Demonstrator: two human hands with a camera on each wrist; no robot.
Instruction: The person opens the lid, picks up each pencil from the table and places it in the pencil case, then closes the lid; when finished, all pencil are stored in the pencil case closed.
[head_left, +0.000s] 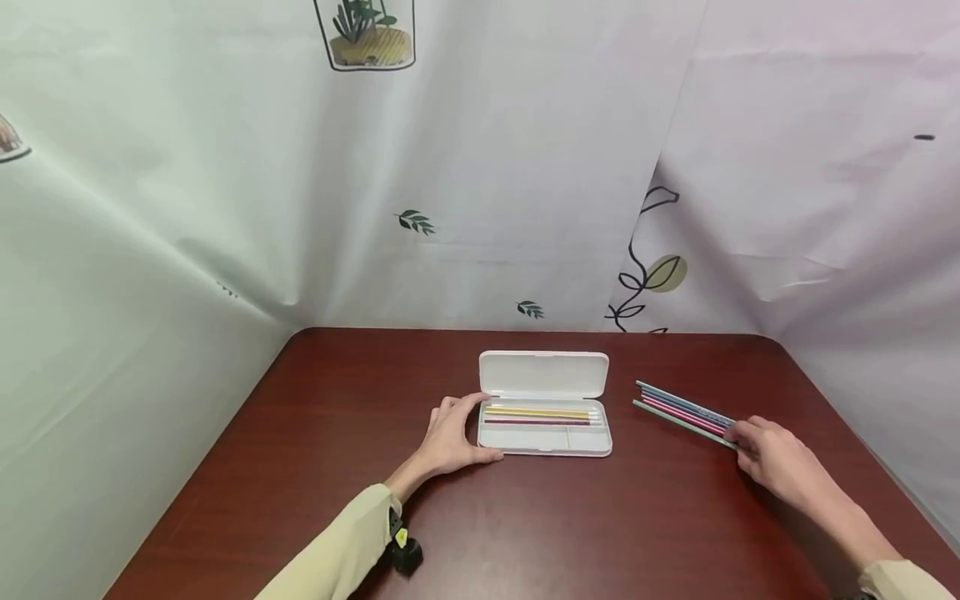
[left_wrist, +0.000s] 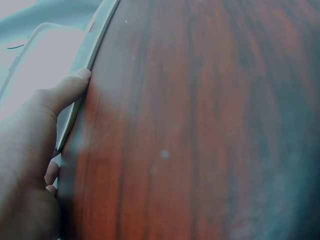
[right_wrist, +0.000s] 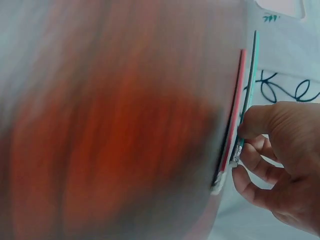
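An open white pencil case (head_left: pixel 525 439) lies on the table with its lid (head_left: pixel 543 372) tilted back. Inside, along the rear, are several pencils, among them a yellow pencil (head_left: pixel 540 412) and a dark red pencil (head_left: pixel 532 422). My left hand (head_left: pixel 450 439) grips the case's left end, thumb at the front edge and fingers at the back corner. To the right lies a loose row of several pencils (head_left: pixel 678 410), blue, pink and green. My right hand (head_left: pixel 776 458) pinches a teal pencil (right_wrist: pixel 250 75) near its eraser end; a pink pencil (right_wrist: pixel 237 100) lies alongside.
The dark reddish-brown table (head_left: pixel 555 525) has rounded far corners. White patterned cloth (head_left: pixel 487 167) hangs behind it and along both sides. A black strap with a small dark device (head_left: pixel 405 557) sits on the left wrist.
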